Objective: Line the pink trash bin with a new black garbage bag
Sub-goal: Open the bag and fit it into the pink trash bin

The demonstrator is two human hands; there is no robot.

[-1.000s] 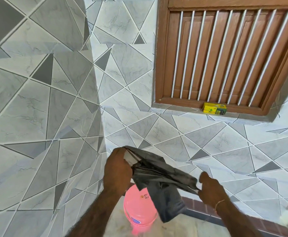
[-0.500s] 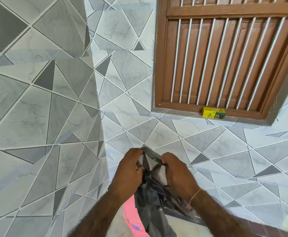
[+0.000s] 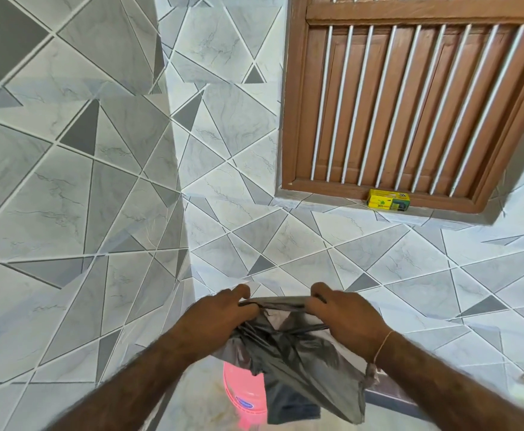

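Note:
A crumpled black garbage bag (image 3: 298, 365) hangs in front of me, held at its top edge by both hands. My left hand (image 3: 220, 315) grips the left part of the bag's mouth, and my right hand (image 3: 344, 318) grips the right part, with a short strip of the rim stretched between them. Below, the pink trash bin (image 3: 243, 396) stands on the floor, mostly hidden behind the hanging bag. The bag is above the bin, not inside it.
Grey tiled walls meet in a corner just beyond my hands. A brown wooden window (image 3: 410, 101) with white bars sits upper right, with a small yellow box (image 3: 388, 203) on its sill. A dark floor border runs along the wall at lower right.
My hands came together on the bag, then moved slightly apart, now stretching its top edge between them. The view has tilted up a little.

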